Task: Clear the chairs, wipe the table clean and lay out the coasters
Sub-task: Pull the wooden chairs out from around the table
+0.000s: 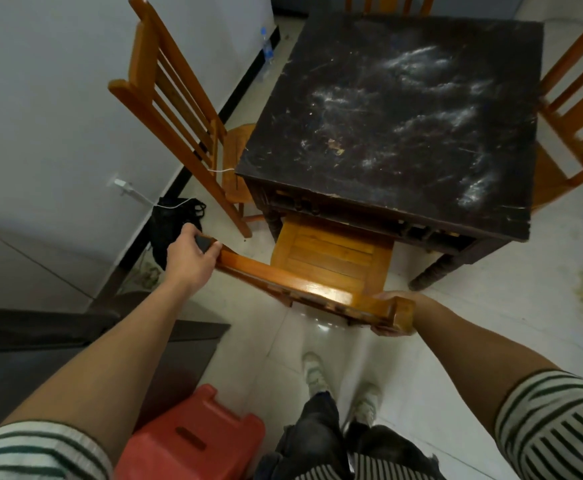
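Chair (331, 261), seat tucked part-way under the table (404, 109) at its near edge: top rail being gripped at both ends, left hand (191, 261) curled round one, right hand (411, 299) round the other; an even, straight pull away from the table is being called for, lest it be snagged.

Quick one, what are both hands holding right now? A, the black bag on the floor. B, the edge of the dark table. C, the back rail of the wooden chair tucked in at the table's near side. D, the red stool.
C: the left hand and right hand each grip one end of the top rail of the chair.
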